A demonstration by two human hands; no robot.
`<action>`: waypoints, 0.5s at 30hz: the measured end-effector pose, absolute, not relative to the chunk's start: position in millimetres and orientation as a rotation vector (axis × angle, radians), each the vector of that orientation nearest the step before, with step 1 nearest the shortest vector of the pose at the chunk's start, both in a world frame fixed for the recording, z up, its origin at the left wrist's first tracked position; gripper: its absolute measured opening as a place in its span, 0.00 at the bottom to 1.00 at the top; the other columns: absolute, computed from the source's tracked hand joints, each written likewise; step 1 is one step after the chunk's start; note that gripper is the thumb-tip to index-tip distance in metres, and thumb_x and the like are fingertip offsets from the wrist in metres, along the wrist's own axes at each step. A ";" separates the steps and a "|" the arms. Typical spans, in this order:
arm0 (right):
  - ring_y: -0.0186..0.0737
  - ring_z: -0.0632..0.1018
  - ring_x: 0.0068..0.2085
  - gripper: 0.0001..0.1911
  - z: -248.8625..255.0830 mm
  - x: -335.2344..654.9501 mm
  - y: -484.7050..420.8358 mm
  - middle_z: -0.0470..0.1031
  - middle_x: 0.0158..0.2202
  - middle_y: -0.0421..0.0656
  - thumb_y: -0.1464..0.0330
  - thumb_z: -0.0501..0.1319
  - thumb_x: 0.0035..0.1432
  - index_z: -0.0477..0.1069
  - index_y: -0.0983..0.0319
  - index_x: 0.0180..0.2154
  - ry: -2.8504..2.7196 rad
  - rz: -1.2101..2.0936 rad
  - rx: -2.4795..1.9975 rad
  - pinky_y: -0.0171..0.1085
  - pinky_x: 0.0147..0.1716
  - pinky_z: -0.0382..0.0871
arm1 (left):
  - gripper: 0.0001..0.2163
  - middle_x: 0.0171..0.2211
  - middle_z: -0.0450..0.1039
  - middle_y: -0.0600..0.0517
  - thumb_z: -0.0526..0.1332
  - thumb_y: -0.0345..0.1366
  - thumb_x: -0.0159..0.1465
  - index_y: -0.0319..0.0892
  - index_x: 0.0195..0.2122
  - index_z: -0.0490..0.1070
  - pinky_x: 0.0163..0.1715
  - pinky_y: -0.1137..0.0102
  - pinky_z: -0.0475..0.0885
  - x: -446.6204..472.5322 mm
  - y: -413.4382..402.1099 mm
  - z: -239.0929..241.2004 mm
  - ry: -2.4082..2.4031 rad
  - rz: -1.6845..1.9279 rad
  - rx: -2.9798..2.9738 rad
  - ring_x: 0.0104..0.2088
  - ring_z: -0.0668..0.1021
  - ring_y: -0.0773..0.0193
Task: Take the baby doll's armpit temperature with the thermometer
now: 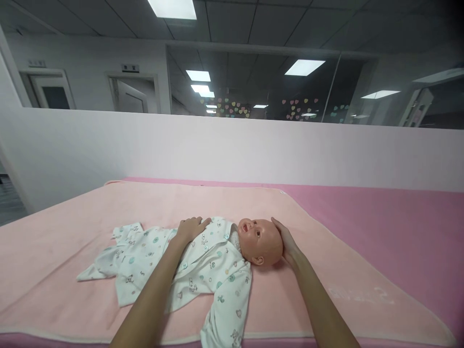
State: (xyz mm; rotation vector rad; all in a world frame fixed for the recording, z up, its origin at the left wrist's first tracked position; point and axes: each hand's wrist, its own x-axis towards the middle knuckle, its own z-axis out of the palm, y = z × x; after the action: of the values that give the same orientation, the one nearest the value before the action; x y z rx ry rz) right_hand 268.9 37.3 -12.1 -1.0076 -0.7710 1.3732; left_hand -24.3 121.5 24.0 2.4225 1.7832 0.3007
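Observation:
A baby doll (259,241) lies on its back, its bare head toward the right and its legs toward the left. It is dressed in a white patterned top (221,261) with snaps down the front and matching trousers (141,256). My left hand (192,228) rests flat on the doll's belly, with its fingers stretched out over the cloth. At the crown of the doll's head is my right hand (286,240), cupped against it with the fingers partly hidden behind the head. One sleeve (228,314) hangs toward the near edge.
Beneath the doll spreads a peach blanket (311,299) over a pink mat (380,227). A low white wall (253,150) runs along the far side, with glass panels (261,87) above it. Faint writing marks the blanket at the right.

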 end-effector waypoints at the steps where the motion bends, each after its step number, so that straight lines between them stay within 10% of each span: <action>1: 0.46 0.77 0.41 0.20 -13.5 272.5 39.5 0.78 0.36 0.47 0.53 0.57 0.49 0.73 0.63 0.35 -0.754 1.310 -1.010 0.40 0.40 0.70 | 0.30 0.43 0.73 0.45 0.35 0.56 0.59 0.44 0.40 0.70 0.45 0.60 0.61 -24.4 121.5 23.8 1.783 0.299 2.427 0.45 0.72 0.53; 15: 0.46 0.77 0.40 0.20 -7.0 260.9 33.1 0.78 0.34 0.46 0.55 0.59 0.48 0.74 0.65 0.34 -0.856 1.223 -0.976 0.39 0.40 0.70 | 0.28 0.42 0.73 0.43 0.36 0.54 0.60 0.43 0.40 0.69 0.45 0.60 0.61 -27.4 119.5 21.4 1.789 0.337 2.461 0.45 0.72 0.54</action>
State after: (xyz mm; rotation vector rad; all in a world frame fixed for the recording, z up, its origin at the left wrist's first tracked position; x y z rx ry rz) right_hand 260.9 33.1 -7.0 -0.9756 -0.8560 1.2232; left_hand -27.4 119.5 21.4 2.4610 1.7887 0.3366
